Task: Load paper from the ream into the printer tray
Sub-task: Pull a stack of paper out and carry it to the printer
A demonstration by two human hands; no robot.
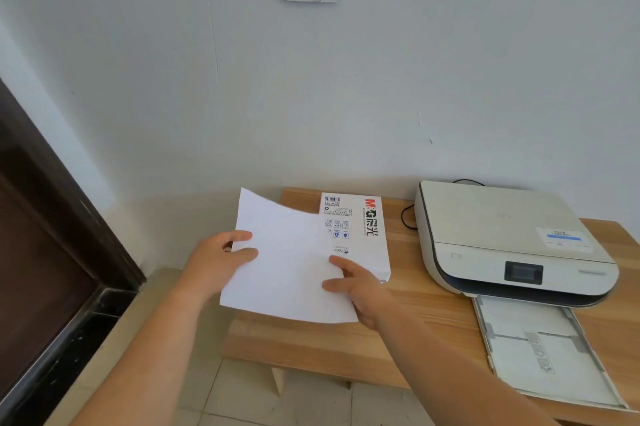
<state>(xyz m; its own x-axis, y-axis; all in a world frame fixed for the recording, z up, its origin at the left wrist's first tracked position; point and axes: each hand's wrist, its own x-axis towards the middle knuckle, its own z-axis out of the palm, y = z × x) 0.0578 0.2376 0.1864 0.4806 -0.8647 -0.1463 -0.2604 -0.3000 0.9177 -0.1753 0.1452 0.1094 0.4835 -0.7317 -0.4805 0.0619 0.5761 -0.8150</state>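
Two bare forearms reach in from the bottom edge. The left hand point(221, 259) and right hand point(360, 290) each pinch a side of the white paper point(287, 263), held mid-frame over the ream point(360, 228). The printer tray point(540, 356) sits pulled out at lower right, below the printer point(502, 235).

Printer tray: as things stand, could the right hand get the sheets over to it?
Probably yes. The printer tray is pulled out and open to the right of the right hand, with only bare table between them.
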